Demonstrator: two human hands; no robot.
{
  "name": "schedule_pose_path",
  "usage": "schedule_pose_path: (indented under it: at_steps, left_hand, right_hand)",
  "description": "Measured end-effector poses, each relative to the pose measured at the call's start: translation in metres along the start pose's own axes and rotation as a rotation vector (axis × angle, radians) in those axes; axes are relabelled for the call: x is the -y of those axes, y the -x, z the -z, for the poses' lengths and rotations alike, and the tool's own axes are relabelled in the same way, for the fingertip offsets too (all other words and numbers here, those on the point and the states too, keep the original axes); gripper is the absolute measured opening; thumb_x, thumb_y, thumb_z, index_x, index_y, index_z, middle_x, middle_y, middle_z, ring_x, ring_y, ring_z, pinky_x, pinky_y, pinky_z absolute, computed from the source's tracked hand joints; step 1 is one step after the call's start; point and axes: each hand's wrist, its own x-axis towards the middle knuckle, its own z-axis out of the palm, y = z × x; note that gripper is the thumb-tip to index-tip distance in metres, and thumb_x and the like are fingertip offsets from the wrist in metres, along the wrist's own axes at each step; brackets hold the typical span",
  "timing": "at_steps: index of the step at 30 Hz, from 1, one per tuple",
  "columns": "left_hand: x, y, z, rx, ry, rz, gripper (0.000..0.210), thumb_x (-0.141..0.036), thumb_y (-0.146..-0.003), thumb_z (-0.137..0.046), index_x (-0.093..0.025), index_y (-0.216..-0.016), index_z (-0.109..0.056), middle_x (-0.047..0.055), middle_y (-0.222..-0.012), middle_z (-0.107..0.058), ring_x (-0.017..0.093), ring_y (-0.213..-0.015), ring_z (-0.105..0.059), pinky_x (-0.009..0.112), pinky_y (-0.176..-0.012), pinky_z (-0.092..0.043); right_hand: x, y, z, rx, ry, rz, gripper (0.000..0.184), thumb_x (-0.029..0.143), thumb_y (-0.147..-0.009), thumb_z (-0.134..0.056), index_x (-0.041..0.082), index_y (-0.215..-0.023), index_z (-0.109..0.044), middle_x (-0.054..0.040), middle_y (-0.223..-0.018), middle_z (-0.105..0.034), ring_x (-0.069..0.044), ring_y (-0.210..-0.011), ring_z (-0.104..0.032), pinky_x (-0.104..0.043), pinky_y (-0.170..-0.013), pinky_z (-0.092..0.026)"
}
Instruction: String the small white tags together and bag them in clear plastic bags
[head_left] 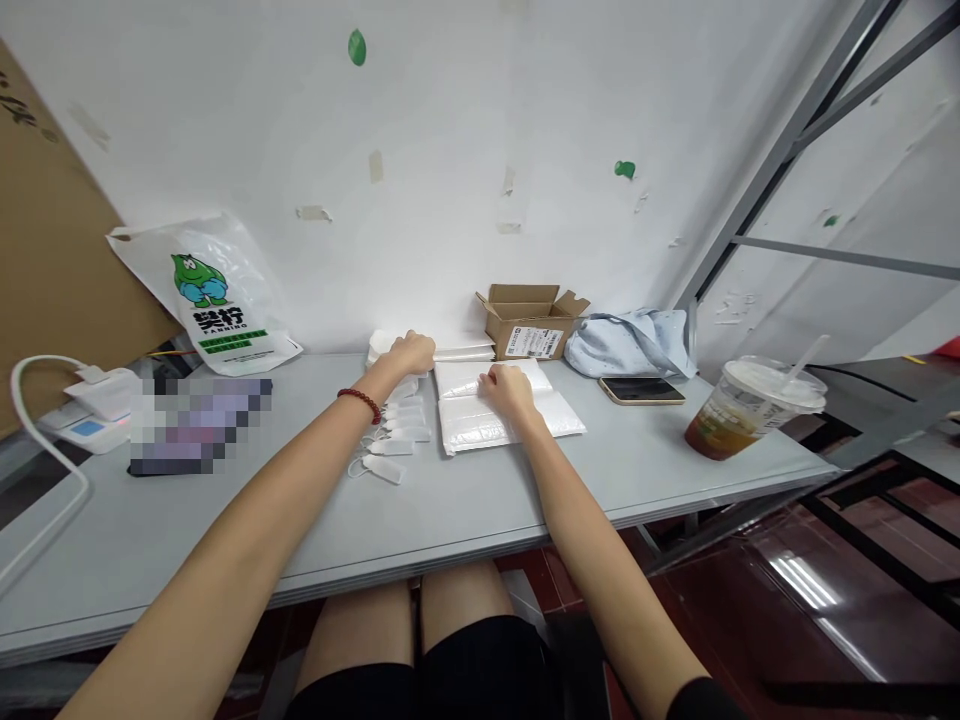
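Observation:
My left hand (414,354), with a red bead bracelet at the wrist, reaches over the front of a white stack of flat packets (469,346) near the wall. Its fingers are curled and their tips are hidden, so what they hold cannot be made out. Below it lies a row of small white tags with loops (385,468), several of them overlapping. My right hand (510,390) is closed at the upper part of a shiny white bubble mailer (480,428), with finger and thumb pinched at its flap. More white packaging lies under and behind that mailer.
At the back stand an open cardboard box (525,320) and a light blue cloth bag (630,342). A phone (641,390) and a tilted drink cup (750,405) are to the right. Leftward are a blurred-out device (202,430), a charger with white cable (94,410) and a printed plastic bag (217,300).

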Motion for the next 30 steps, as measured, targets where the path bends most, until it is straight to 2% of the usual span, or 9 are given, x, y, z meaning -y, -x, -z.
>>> schedule_pose_path:
  at_steps: [7, 9, 11, 14, 17, 20, 23, 27, 30]
  left_hand:
    - [-0.004, 0.009, 0.013, -0.107, -0.122, -0.051, 0.031, -0.003, -0.071, -0.043, -0.008, -0.089, -0.069, 0.023, -0.107, -0.062, 0.032, -0.111, -0.048, 0.044, -0.091, -0.039]
    - [-0.008, 0.026, 0.012, -0.236, -0.204, -0.11, 0.033, -0.004, -0.075, -0.04, -0.005, -0.091, -0.069, 0.024, -0.111, -0.06, 0.034, -0.117, -0.045, 0.048, -0.095, -0.035]
    - [-0.014, 0.049, 0.005, -0.355, -0.223, -0.158, 0.036, -0.003, -0.076, -0.039, 0.0, -0.098, -0.067, 0.027, -0.122, -0.054, 0.037, -0.126, -0.037, 0.052, -0.1, -0.03]
    - [-0.025, 0.087, -0.01, -0.463, -0.219, -0.223, 0.045, -0.002, -0.08, -0.031, -0.001, -0.113, -0.062, 0.024, -0.138, -0.044, 0.036, -0.133, -0.031, 0.053, -0.106, -0.023]
    - [-0.033, 0.114, -0.022, -0.496, -0.172, -0.354, 0.047, -0.003, -0.083, -0.028, -0.003, -0.119, -0.059, 0.021, -0.14, -0.043, 0.033, -0.136, -0.029, 0.055, -0.109, -0.02]
    - [-0.034, 0.122, -0.023, -0.519, -0.045, -0.426, 0.044, -0.008, -0.084, -0.031, -0.007, -0.121, -0.056, 0.019, -0.137, -0.048, 0.03, -0.135, -0.032, 0.052, -0.11, -0.021]
    - [-0.026, 0.119, -0.02, -0.641, 0.185, -0.3, 0.036, -0.015, -0.085, -0.038, -0.013, -0.115, -0.058, 0.015, -0.133, -0.05, 0.029, -0.134, -0.032, 0.05, -0.108, -0.027]
    - [-0.005, 0.109, -0.015, -0.917, 0.51, 0.085, 0.03, -0.028, -0.085, -0.047, -0.017, -0.111, -0.056, 0.016, -0.135, -0.045, 0.031, -0.133, -0.03, 0.051, -0.107, -0.029]
    - [0.014, 0.103, -0.009, -0.881, 0.939, 0.288, 0.043, -0.035, -0.079, -0.057, -0.017, -0.117, -0.049, 0.016, -0.125, -0.052, 0.027, -0.12, -0.046, 0.043, -0.097, -0.041]
  right_hand:
    - [0.002, 0.0, 0.005, -0.109, -0.082, 0.04, 0.023, 0.024, -0.091, -0.042, 0.015, -0.096, -0.062, -0.0108, -0.094, -0.066, -0.022, -0.09, -0.058, -0.03, -0.077, -0.039]
    - [0.006, 0.002, 0.006, -0.202, -0.119, 0.089, 0.025, 0.023, -0.089, -0.047, 0.012, -0.108, -0.058, -0.0132, -0.105, -0.062, -0.023, -0.099, -0.054, -0.031, -0.083, -0.04]
    - [0.014, 0.006, 0.007, -0.314, -0.131, 0.178, 0.041, 0.023, -0.085, -0.054, 0.009, -0.124, -0.049, -0.0167, -0.12, -0.054, -0.026, -0.111, -0.047, -0.034, -0.092, -0.038]
    - [0.031, 0.013, 0.009, -0.434, -0.072, 0.308, 0.057, 0.02, -0.082, -0.056, 0.014, -0.136, -0.038, -0.0178, -0.141, -0.037, -0.031, -0.127, -0.033, -0.043, -0.102, -0.029]
    - [0.048, 0.019, 0.007, -0.399, 0.017, 0.392, 0.049, 0.015, -0.087, -0.045, 0.02, -0.135, -0.041, -0.0142, -0.148, -0.031, -0.031, -0.132, -0.029, -0.05, -0.105, -0.023]
    - [0.054, 0.021, 0.002, -0.32, 0.047, 0.342, 0.052, 0.012, -0.089, -0.032, 0.016, -0.142, -0.033, -0.0161, -0.149, -0.031, -0.029, -0.131, -0.034, -0.052, -0.106, -0.023]
    - [0.047, 0.019, -0.003, -0.271, 0.04, 0.213, 0.058, 0.01, -0.089, -0.025, 0.013, -0.147, -0.021, -0.0188, -0.15, -0.027, -0.029, -0.132, -0.034, -0.052, -0.103, -0.029]
    - [0.036, 0.017, -0.002, -0.255, 0.07, 0.193, 0.06, 0.005, -0.088, -0.022, 0.017, -0.147, -0.023, -0.02, -0.15, -0.027, -0.03, -0.135, -0.031, -0.052, -0.1, -0.032]
    - [0.035, 0.018, -0.001, -0.256, 0.104, 0.256, 0.061, 0.003, -0.087, -0.022, 0.017, -0.146, -0.027, -0.0195, -0.15, -0.027, -0.029, -0.136, -0.029, -0.05, -0.101, -0.033]
